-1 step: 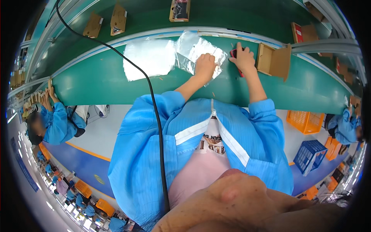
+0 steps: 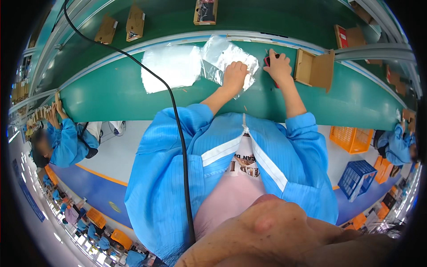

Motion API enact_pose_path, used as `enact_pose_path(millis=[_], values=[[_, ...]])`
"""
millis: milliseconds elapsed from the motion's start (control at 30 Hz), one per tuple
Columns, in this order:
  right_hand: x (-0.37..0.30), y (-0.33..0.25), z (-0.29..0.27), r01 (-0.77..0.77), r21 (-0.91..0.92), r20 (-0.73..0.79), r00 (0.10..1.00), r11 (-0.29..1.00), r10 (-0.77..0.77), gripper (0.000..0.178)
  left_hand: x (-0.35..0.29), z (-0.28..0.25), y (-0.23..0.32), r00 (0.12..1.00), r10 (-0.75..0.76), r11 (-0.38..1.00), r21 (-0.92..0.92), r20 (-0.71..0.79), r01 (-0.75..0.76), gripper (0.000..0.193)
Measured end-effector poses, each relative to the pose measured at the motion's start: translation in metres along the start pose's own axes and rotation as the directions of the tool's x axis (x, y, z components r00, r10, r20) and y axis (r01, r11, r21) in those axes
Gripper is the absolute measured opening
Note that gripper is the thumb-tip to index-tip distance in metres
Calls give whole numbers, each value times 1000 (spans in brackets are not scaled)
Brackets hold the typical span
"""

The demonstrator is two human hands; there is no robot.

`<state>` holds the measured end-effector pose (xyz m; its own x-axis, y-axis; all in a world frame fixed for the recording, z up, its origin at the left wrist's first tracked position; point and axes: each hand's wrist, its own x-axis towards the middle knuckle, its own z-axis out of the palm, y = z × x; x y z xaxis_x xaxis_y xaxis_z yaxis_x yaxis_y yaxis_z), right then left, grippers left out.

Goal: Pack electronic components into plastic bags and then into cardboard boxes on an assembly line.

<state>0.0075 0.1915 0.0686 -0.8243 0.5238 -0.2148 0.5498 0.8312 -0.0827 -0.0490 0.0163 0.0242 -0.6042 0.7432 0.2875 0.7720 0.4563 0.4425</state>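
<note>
A: In the head view, where are the hands?

B: The left hand [image 2: 235, 76] lies on a clear plastic bag [image 2: 217, 50], its fingers bent down. I cannot tell whether they pinch the film or only press on it. Probably the weight there keeps the slippery plastic from sliding.

A: And the right hand [image 2: 279, 69]?

B: It covers a red and black object [image 2: 267, 61] lying on the green table [image 2: 115, 100], thumb and fingers spread over it. Whether they grip it or just steady it, I cannot tell; the palm hides most of it. Coming from above seems to suit something that lies flat.

A: Why is the pile of bags [image 2: 171, 66] over there?

B: It sits left of the single bag, close to the left hand, likely to spare a long reach.

A: And the cardboard box [image 2: 304, 66]?

B: It stands open just right of the right hand, its flap [image 2: 323, 71] folded out to the right. Perhaps that keeps the flap out of that hand's way.
</note>
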Motion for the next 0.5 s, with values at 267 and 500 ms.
enact_pose_path(millis=[267,500], values=[[-7,50,-24,-92,849,12,988,521,155,56,-8,3,-19,992,-123,948,-298,-20,112,2],[-80,20,-13,-14,975,44,991,-222,130,38,-11,-7,-22,947,-298,866,-383,124,322,9]])
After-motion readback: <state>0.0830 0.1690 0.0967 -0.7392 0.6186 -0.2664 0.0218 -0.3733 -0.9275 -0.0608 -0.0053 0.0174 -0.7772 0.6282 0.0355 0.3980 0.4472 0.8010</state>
